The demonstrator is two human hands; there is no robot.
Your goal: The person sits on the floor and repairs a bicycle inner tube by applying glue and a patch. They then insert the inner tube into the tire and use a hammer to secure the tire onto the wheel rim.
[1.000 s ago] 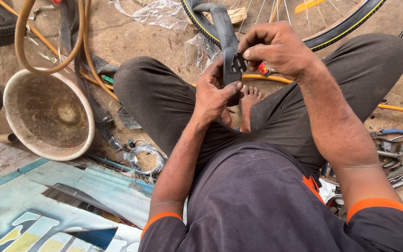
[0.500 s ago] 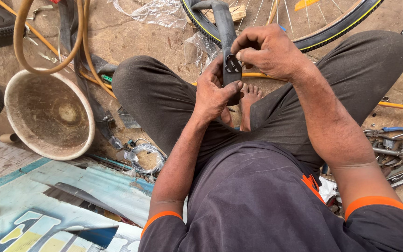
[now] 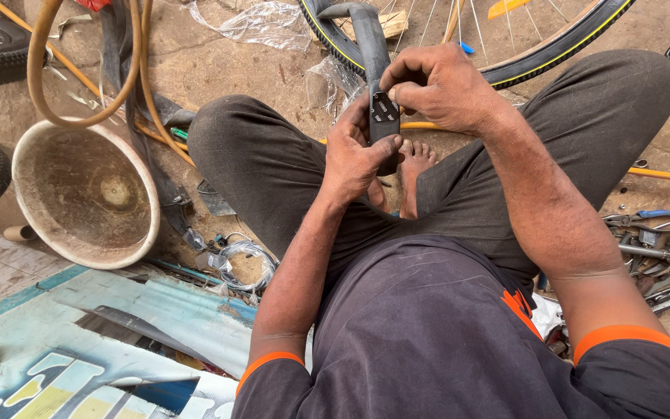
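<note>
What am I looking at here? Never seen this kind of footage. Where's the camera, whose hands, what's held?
The single view comes from a camera on a person's head, looking down at their lap as they sit cross-legged on the ground. No machine here, just two bare hands. The left hand and right hand together hold a black inner tube, pressing a small dark patch onto it. Behind lies a bicycle wheel. A dirty bowl sits at the person's left, scattered metal tools at their right.
</note>
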